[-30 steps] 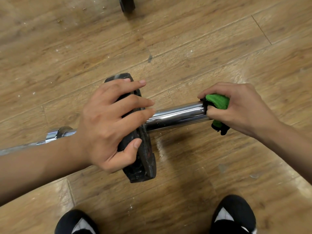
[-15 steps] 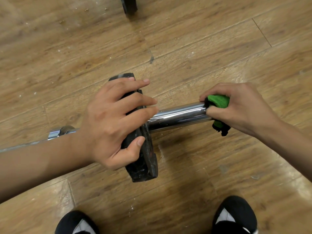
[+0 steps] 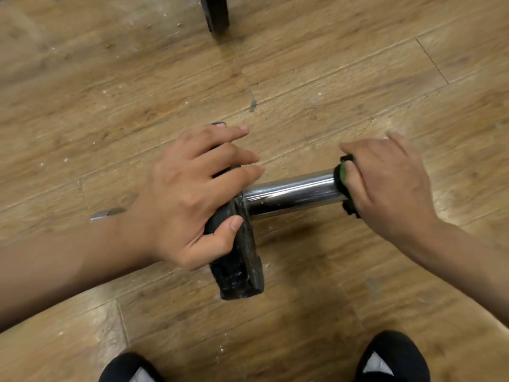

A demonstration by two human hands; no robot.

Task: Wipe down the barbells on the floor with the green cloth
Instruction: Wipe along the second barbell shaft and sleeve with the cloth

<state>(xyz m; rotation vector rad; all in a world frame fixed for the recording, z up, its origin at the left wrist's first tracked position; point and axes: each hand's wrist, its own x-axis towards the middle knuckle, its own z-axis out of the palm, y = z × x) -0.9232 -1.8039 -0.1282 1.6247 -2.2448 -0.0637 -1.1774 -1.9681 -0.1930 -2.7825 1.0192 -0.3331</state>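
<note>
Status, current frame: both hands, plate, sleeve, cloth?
left hand: grips weight plate, fingers over rim
weight plate: upright on edge on floor
chrome sleeve: bare, cloth at its end
green cloth: bunched under right hand, mostly hidden
right hand: grips cloth, blurred

Gym, pretty sure: chrome barbell with a black plate lying on a scuffed wood-look floor, another dark disc at 12 o'clock.

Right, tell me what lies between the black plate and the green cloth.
Only the barbell's chrome sleeve, bare, runs from the black plate to the green cloth; the head view shows it.
</note>
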